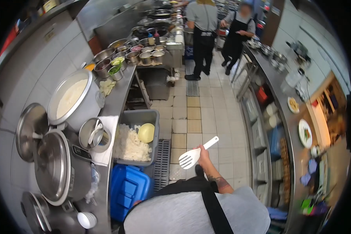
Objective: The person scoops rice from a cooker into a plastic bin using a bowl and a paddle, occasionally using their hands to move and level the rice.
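Observation:
My right hand (203,155) is wrapped round a white slotted spatula (189,158), its slotted head to the left and its handle sticking out to the upper right. Left of it, a grey bin (155,136) holds white rice (132,146) and a yellow bowl (146,133). A blue lid (130,189) lies just below the bin. My left hand does not show.
On the left counter (123,84) stand an open rice cooker (72,97), a closed cooker (54,167), a metal pot (90,133) and ingredient tins. Two people (202,35) (238,37) stand ahead in the aisle. The right counter (279,89) bears plates and bowls.

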Demonstrator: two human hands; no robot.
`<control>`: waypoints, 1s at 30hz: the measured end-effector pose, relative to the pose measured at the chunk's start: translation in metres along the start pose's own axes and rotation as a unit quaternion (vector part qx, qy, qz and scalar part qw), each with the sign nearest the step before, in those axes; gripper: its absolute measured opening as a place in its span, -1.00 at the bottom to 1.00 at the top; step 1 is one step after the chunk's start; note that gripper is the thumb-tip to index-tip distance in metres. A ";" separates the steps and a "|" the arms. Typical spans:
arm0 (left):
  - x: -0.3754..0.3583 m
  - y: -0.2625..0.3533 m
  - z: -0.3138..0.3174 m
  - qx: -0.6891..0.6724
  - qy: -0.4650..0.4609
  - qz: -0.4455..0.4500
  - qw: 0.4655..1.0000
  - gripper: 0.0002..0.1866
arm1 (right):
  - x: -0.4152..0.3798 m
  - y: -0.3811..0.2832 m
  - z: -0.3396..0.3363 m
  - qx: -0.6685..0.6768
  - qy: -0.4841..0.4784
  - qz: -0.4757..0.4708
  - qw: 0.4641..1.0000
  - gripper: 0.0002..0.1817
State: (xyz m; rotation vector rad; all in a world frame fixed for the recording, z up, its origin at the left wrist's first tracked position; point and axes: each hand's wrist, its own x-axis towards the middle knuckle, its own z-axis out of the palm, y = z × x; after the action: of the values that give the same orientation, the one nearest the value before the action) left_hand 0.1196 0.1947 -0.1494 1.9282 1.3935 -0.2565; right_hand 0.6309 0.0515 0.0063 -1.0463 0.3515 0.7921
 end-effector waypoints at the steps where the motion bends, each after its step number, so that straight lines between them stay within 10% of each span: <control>1: 0.006 0.006 0.003 -0.004 0.009 0.005 1.000 -0.80 | -0.001 -0.013 0.006 -0.004 0.013 -0.012 1.000 -0.67; 11: 0.043 0.144 0.075 -0.047 0.080 0.046 0.995 -0.84 | 0.067 -0.148 -0.019 -0.228 -0.050 -0.127 0.964 -0.48; 18: -0.026 0.361 0.020 -0.169 0.375 0.055 0.910 -0.63 | 0.108 -0.199 -0.068 -0.391 -0.043 -0.211 0.895 -0.74; 30: 0.125 0.377 -0.070 -0.126 0.417 -0.037 0.899 -0.72 | 0.167 -0.193 0.087 -0.427 -0.176 -0.210 0.862 -0.77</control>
State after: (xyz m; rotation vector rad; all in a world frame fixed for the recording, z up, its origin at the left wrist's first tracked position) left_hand 0.4859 0.2783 -0.0017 1.8237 1.9084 0.7788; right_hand 0.8758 0.1451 0.0691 -1.6877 -0.5981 0.7205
